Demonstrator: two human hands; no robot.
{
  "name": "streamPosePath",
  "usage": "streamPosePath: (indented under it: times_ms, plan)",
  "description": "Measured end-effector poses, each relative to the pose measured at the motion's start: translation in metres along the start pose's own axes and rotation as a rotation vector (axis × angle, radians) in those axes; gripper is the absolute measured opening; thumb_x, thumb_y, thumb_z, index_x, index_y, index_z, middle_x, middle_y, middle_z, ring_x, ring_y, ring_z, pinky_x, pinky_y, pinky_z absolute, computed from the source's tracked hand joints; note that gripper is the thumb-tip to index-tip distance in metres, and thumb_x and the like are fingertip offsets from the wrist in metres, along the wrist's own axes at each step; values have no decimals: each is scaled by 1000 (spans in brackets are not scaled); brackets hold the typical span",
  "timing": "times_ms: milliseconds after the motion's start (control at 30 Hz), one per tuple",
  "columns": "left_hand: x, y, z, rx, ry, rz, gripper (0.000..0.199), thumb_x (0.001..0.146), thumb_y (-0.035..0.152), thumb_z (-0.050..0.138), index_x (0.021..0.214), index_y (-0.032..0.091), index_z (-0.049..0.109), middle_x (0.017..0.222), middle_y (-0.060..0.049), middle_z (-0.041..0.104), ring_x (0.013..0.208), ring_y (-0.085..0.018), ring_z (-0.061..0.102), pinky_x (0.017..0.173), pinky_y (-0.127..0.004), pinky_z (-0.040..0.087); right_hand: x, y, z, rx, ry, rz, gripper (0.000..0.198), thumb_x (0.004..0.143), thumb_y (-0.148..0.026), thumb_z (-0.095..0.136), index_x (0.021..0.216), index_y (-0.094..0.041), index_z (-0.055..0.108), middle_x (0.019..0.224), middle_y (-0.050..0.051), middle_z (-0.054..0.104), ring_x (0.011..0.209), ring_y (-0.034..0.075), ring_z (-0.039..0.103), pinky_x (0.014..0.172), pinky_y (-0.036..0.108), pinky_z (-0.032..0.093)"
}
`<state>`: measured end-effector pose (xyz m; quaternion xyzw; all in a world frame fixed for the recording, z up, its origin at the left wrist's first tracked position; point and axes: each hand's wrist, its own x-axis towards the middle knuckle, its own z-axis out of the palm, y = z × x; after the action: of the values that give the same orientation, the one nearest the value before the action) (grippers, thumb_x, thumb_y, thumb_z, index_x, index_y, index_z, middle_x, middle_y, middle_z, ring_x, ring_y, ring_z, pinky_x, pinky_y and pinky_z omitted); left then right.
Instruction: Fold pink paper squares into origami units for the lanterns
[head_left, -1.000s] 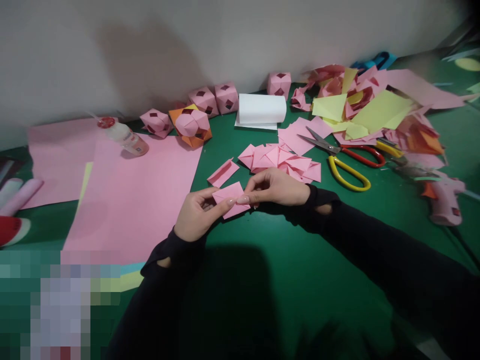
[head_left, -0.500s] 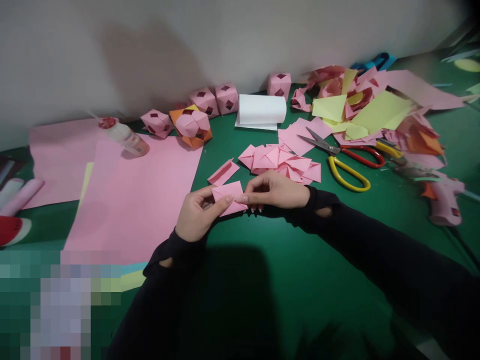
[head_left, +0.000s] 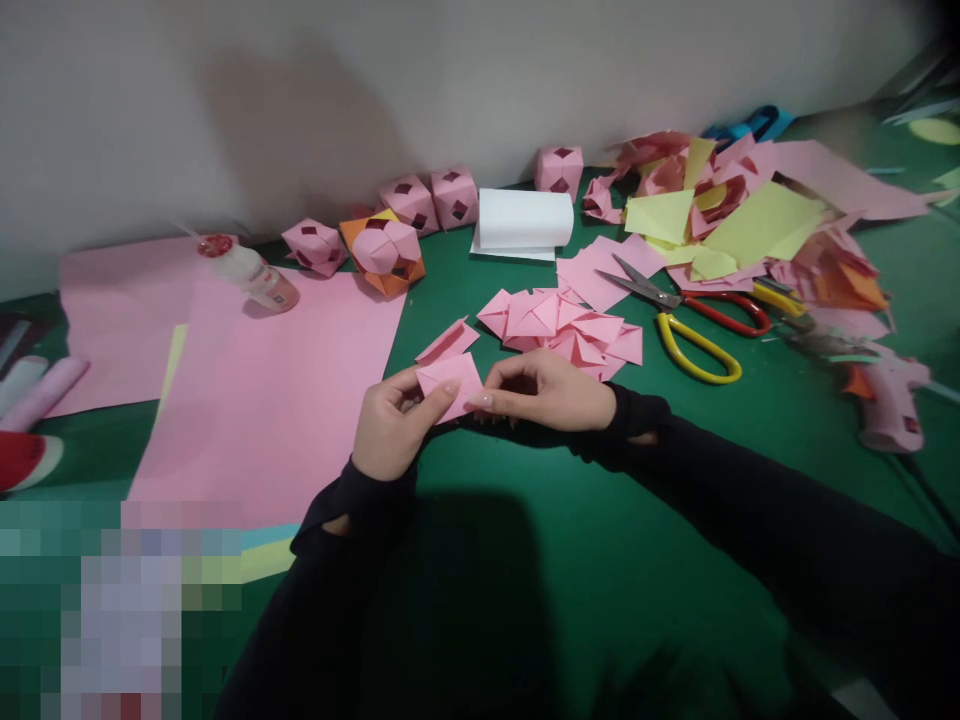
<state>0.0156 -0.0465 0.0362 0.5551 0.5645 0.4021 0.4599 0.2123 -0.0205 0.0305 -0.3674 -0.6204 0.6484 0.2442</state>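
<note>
A small pink folded paper piece (head_left: 448, 378) is held between both hands, just above the green table. My left hand (head_left: 396, 425) pinches it from the left, thumb flat on its face and fingers behind. The right-hand edge is gripped by my right hand (head_left: 551, 390) between thumb and fingers; some of those fingertips are hidden below. Right behind the held piece lies another folded pink strip (head_left: 446, 342). A heap of folded pink paper pieces (head_left: 562, 325) spreads just beyond my right hand.
Scissors (head_left: 675, 300) with red and yellow handles lie right of the heap, a pink glue gun (head_left: 892, 395) farther right. Paper scraps (head_left: 772, 225) pile at the back right. Folded paper cubes (head_left: 454, 197) and a white paper roll (head_left: 525, 218) line the wall. A bottle (head_left: 259, 280) stands on pink sheets (head_left: 277, 400).
The held paper piece has shifted slightly left and up and turned a little, now covering part of the strip behind it. Both hands keep their hold.
</note>
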Motion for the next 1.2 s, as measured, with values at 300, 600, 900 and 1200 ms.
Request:
streamPosePath:
  times_ms: [300,600,900,1200]
  plan:
    - [0,0,2,11,-27,21,21,78,36,70,77,15,72,73,-3,71,67,-14,61,62,-25,51,-1,0,-1,-26,4,-65,30,78,-41,74,72,-13,66,67,2,65,58,9,55,54,22,43]
    - [0,-1,-1,-1,-64,8,22,75,37,73,79,16,72,76,-3,72,65,-14,61,60,-24,51,0,0,1,25,-18,-46,31,81,-45,70,79,-15,64,71,1,65,62,10,60,57,22,49]
    - [0,1,1,-42,-153,-6,24,71,37,76,78,14,73,69,-3,69,61,-13,60,57,-24,51,0,2,0,111,30,-107,29,82,-42,70,79,-16,57,65,-2,60,57,8,56,53,19,47]
    - [0,6,0,-41,-169,-11,21,72,34,74,70,14,69,62,0,60,57,-10,53,52,-21,44,-2,4,6,22,105,-154,30,87,-45,64,80,-16,56,63,-2,60,51,8,53,48,19,43]
